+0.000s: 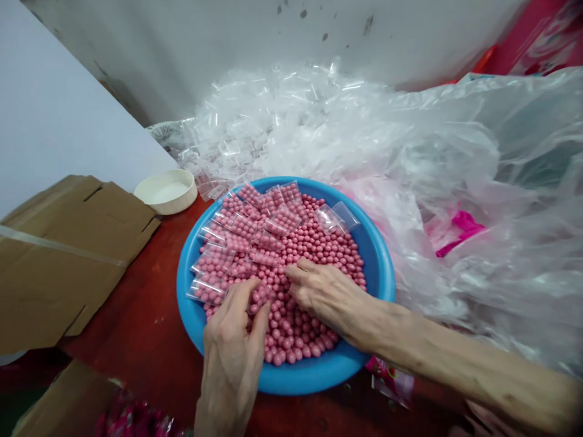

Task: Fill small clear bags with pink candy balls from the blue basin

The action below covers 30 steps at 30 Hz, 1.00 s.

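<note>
A blue basin [388, 267] holds many small round pink balls [296, 346]. On top of them, mostly at the left, lie several small clear packets [243, 226] filled with the same balls. My left hand [232, 340] is at the basin's front left, thumb and fingers closed around a small clear packet of pink balls [259, 296]. Over the middle of the balls, my right hand [319, 294] has its fingers curled and pinched together; what they hold, if anything, is hidden. Clear packets that look unfilled [337, 216] rest at the basin's back right.
Clear plastic packets [282, 115] are heaped behind the basin, against the wall. Sheets of clear plastic [478, 139] spread at the right. A white round dish [168, 189] and a cardboard box [68, 255] stand left on the red table [150, 321].
</note>
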Motion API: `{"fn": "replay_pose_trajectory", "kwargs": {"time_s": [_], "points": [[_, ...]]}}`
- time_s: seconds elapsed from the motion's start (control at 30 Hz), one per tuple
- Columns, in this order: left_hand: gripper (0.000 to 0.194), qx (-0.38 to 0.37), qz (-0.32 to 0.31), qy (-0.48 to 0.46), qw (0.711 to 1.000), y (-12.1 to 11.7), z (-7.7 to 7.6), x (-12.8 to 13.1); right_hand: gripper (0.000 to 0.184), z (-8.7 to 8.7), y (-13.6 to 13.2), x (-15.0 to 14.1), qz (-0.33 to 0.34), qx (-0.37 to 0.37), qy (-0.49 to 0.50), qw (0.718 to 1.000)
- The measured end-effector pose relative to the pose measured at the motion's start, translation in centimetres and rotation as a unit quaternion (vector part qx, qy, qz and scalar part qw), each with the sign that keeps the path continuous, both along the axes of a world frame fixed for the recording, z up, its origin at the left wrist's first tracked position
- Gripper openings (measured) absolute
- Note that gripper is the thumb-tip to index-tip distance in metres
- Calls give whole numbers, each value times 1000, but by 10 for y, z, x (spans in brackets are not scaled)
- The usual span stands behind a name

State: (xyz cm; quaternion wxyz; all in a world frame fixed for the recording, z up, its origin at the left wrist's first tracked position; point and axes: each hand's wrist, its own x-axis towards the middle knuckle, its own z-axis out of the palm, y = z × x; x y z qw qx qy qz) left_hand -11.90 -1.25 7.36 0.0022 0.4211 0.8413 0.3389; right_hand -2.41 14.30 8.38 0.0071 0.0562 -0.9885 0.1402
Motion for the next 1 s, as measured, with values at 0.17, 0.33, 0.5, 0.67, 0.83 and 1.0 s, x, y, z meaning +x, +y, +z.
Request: {"fn": "replay_pose_trajectory", "kwargs": {"time_s": [0.17, 0.33, 0.5, 0.67, 0.83, 1.0], "points": [[20, -13, 10, -7, 1000, 1, 0, 0, 16, -16, 17, -3, -57, -228, -2, 972], [24, -8, -8, 9, 1000, 0, -5, -3, 6, -12, 24, -4, -113, -481, -38, 869], [22, -20, -6, 1, 1000, 0, -5, -4, 7, -7, 16, 0, -123, -522, -36, 843], [23, -29, 4, -29, 999, 0, -3, -2, 13, -9, 15, 0, -143, -481, -20, 865], [25, -15, -35, -57, 998, 2, 1, -2, 19, -12, 10, -2, -149, -423, 17, 894], [33, -51, -80, -111, 989, 2, 10, -5, 23, -16, 1, -3, -151, -410, 17, 899]]}}
